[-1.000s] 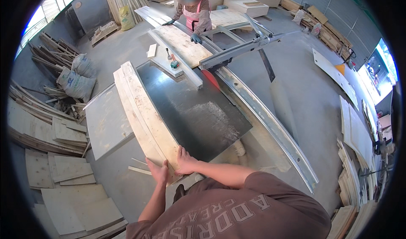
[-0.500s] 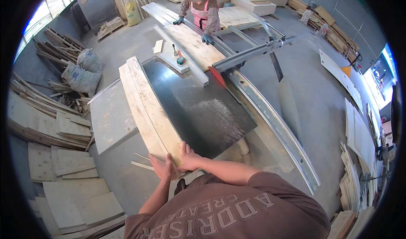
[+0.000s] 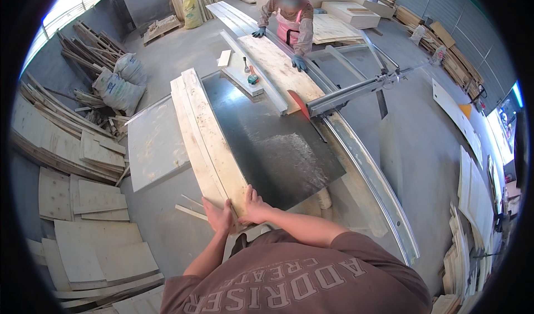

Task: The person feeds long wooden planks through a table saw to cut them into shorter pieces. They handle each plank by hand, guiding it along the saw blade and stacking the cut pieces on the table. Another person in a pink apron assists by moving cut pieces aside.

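Observation:
A stack of long, pale wooden boards [image 3: 208,153] lies along the left side of the dark saw table [image 3: 261,141], its near end in front of my body. My left hand [image 3: 219,215] is closed on the near end at the left edge. Beside it, my right hand [image 3: 256,207] grips the right edge of the same end. Across the table, a person in a pink apron [image 3: 288,28] rests two dark-gloved hands [image 3: 298,63] on a wide wooden board [image 3: 278,72]. That board lies between a metal fence [image 3: 256,72] and the red blade guard [image 3: 299,104].
A white block [image 3: 240,80] with a green-and-orange tool [image 3: 253,76] sits by the fence. A long metal rail [image 3: 372,175] runs on the right. Cut panels [image 3: 103,253] and white sacks [image 3: 118,89] stand at left; thin sticks [image 3: 191,211] lie near my left hand.
The view has turned slightly left. The other person's board has slid toward me along the fence, near end beside the blade guard. My hands keep their grip on the stacked boards.

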The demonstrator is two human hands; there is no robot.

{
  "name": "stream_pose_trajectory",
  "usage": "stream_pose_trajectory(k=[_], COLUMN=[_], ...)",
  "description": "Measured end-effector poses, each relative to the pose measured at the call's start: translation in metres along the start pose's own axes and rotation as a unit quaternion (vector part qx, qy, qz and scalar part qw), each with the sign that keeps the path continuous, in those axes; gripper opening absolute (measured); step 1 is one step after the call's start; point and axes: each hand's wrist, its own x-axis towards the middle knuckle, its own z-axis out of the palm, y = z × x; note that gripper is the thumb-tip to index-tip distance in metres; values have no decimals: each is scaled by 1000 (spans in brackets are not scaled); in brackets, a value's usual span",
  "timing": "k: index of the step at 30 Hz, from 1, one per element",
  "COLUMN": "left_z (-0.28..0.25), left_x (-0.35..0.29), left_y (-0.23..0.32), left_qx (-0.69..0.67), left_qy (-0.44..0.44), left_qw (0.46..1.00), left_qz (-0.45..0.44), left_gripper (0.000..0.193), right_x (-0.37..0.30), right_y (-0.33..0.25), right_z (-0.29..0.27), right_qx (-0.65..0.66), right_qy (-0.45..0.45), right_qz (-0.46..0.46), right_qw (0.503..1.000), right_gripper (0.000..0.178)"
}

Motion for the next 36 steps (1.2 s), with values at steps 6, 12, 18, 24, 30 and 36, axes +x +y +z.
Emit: stream_pose_trajectory(k=[6, 12, 18, 24, 30, 36], left_z=[-17, -26, -31, -26, -22, -3], left_x=[16, 35, 62, 88, 112, 147], left_y=[15, 28, 39, 42, 53, 61], left_qx=[-1, 3, 5, 17, 7, 0], left_qy=[-18, -13, -21, -13, -30, -34], left_qw=[1000, 1000, 1000, 1000, 999, 998], left_qz=[-5, -12, -11, -11, -35, -45], left_gripper=[108, 108, 108, 107, 110, 107], right_x=[11, 24, 39, 57, 68, 94], right_y=[-12, -22, -37, -42, 15, 182], right_z=[-9, -26, -47, -66, -81, -112], right_qx=[-2, 12, 23, 25, 234, 221], right_qy=[4, -5, 0, 5, 267, 436], right_qz=[9, 1, 14, 0, -21, 285], right_qw=[1000, 1000, 1000, 1000, 935, 824], right_gripper=[156, 156, 155, 147, 83, 57])
